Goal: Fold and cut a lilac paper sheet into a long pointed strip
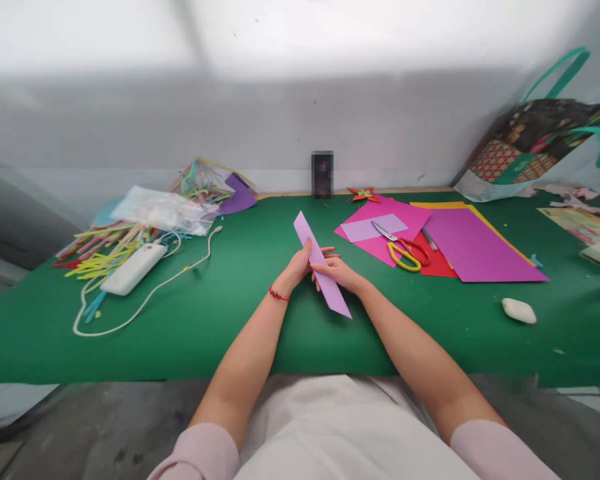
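Observation:
A long lilac paper strip (pixel 310 241) is held above the green table (pixel 230 293), slanting from upper left to lower right. My left hand (pixel 296 269) grips it from the left, thumb pressed against its upper part; a red thread bracelet circles that wrist. My right hand (pixel 341 273) pinches the strip from the right near its middle, fingers closed on the paper.
Yellow-handled scissors (pixel 403 251) lie on pink, red and purple paper sheets (pixel 473 250) to the right. A white eraser-like lump (pixel 519 311) lies at right. A white power bank (pixel 133 268) with a cable, coloured straws (pixel 97 257) and plastic bags lie at left. A patterned bag (pixel 530 147) leans at the back right.

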`<state>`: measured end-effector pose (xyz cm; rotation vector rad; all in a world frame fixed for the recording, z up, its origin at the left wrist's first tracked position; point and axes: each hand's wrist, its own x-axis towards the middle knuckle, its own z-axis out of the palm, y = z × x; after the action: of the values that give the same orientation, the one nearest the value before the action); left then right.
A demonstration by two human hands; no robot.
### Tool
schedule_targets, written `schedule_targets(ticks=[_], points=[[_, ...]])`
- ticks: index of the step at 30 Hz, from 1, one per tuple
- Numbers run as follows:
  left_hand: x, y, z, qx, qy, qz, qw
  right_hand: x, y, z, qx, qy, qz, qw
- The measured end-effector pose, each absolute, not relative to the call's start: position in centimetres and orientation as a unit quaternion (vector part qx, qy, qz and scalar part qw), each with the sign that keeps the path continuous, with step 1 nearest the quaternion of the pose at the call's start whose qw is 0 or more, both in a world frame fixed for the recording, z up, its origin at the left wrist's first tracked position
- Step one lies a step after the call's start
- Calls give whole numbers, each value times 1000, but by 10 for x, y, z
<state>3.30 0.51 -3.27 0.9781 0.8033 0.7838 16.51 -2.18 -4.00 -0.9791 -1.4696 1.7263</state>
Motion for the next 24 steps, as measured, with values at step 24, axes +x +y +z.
schedule_targets(ticks=[24], points=[[22, 12, -24, 354, 404, 508, 674, 162, -28, -37, -324, -547, 729, 253]])
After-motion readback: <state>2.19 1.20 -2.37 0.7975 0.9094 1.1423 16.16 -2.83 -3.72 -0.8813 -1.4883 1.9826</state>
